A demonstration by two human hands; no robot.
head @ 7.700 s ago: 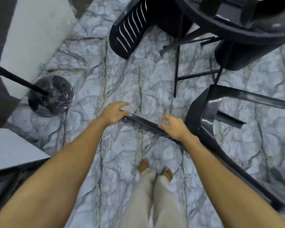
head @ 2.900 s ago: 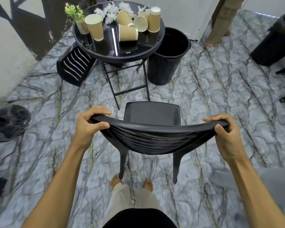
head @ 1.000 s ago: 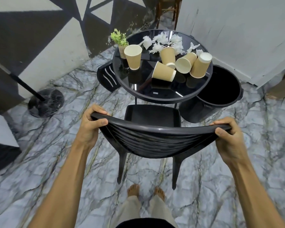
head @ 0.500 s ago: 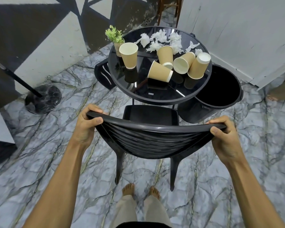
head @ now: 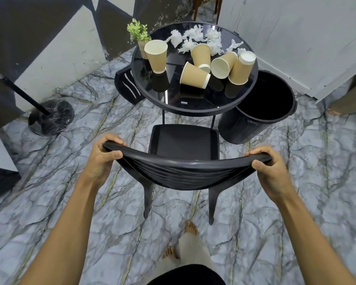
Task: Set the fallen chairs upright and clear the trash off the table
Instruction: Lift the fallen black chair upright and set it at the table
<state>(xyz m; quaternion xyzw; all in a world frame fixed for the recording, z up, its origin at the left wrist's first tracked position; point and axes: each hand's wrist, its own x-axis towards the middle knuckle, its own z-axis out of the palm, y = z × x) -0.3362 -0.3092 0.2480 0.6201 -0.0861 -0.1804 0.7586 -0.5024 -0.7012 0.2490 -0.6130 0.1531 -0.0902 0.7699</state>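
A black plastic chair (head: 183, 145) stands upright in front of me, its seat facing the round black glass table (head: 191, 103). My left hand (head: 103, 159) grips the left end of its backrest top rail and my right hand (head: 269, 169) grips the right end. On the table lie several tan paper cups (head: 193, 76), some upright and some tipped, with crumpled white tissues (head: 195, 39) behind them. A second black chair (head: 127, 85) lies fallen on the floor behind the table's left side, mostly hidden.
A small potted plant (head: 139, 34) stands at the table's left rim. An open black bin (head: 263, 108) sits right of the table. A lamp stand's round base (head: 50, 115) is at left. Walls close in behind; marble floor surrounds my feet.
Since the fallen chair was lifted, it has stayed upright in both hands. Over the last second it has shifted slightly closer to the table, and my view has moved forward with it.
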